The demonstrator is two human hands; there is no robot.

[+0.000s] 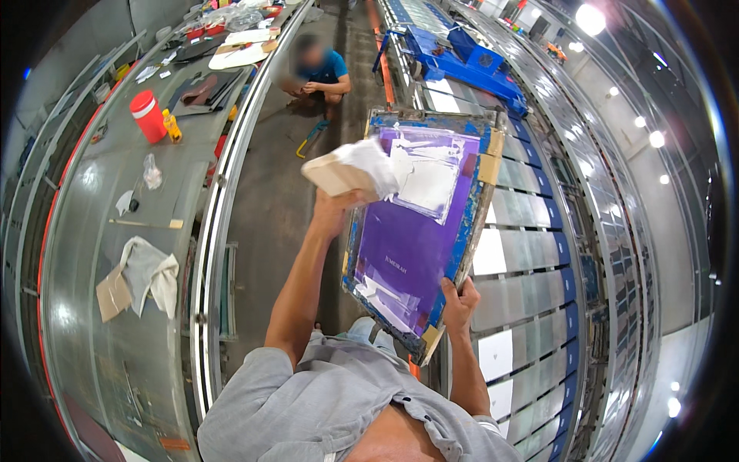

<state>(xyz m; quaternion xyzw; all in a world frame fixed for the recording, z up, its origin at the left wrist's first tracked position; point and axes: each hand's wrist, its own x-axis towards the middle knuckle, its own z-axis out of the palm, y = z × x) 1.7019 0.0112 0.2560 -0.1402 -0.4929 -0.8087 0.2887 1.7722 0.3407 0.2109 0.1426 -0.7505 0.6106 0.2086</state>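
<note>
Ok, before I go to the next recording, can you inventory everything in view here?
Screen frame: one, purple mesh, white patches, blue rim, centre
Block: one, tan and white, blurred, over the mesh's upper left
Left table: one, greenish grey, left
Jug: one, red, left table
Bottle: one, yellow, beside jug
Cloth: one, pale grey, left table
Cardboard: one, brown, against cloth
Right table: one, grey, right
Sheets: several, white, right table
Machine: one, blue, right table's far part
Co-worker: one, blue shirt, crouching in aisle
Lights: several, white, upper right
Small far-left clutter: uncountable, mixed
Left fingers: one set, bare, gripping block
Right fingers: one set, bare, gripping frame's right edge
</note>
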